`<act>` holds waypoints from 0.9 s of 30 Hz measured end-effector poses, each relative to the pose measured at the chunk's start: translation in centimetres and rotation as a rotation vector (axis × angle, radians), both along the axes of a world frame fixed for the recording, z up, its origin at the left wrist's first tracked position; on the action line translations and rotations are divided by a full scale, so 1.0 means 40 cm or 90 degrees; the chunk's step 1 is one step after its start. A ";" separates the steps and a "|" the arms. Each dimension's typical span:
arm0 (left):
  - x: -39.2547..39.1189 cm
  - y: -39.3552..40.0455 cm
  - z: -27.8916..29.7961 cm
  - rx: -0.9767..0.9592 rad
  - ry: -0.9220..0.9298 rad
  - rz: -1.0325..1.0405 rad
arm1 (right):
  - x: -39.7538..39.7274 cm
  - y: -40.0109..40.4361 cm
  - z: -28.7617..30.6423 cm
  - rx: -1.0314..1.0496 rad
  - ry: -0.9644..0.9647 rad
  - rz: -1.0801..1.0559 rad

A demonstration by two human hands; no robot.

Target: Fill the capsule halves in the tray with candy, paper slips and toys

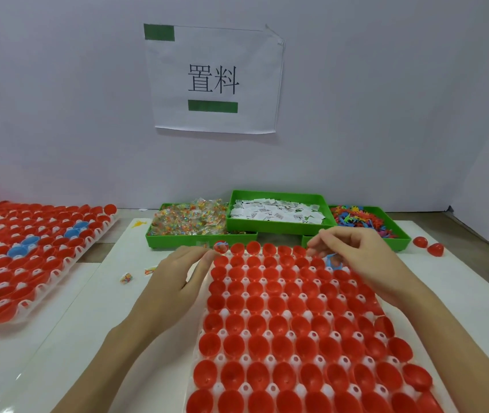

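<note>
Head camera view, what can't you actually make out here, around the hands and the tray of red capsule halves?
- What the right hand pinches: its own fingers hide it.
- What the left hand holds at its fingertips: blurred, too small.
- Near end of the tray: cut off by the bottom edge.
- Print on the paper slips: too small to read.
- Side tray on the left: cut off by the left edge.

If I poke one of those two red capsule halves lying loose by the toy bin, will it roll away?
Probably. The loose red capsule halves look round and smooth and sit outside any tray cup, so a poke would likely rock or roll one. They look like thin, hollow plastic, so probably very light.
</note>
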State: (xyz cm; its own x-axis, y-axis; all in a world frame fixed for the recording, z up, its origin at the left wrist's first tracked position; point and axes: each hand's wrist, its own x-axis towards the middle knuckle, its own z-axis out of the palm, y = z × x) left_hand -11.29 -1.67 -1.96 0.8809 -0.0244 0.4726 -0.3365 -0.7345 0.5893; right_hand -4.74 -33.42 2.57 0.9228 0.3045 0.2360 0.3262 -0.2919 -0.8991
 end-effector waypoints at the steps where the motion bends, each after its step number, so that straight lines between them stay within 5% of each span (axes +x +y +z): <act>1: 0.000 -0.005 -0.002 -0.011 -0.033 0.021 | -0.002 -0.006 0.003 0.020 0.009 0.006; 9: 0.083 0.050 0.000 -0.048 -0.070 0.264 | -0.007 -0.020 -0.005 0.071 0.046 0.001; 18: 0.265 0.077 0.056 0.333 0.095 0.014 | -0.012 -0.019 -0.009 0.065 0.067 -0.029; 27: 0.260 0.081 0.041 0.306 0.032 0.011 | -0.008 -0.024 -0.010 0.069 0.062 -0.036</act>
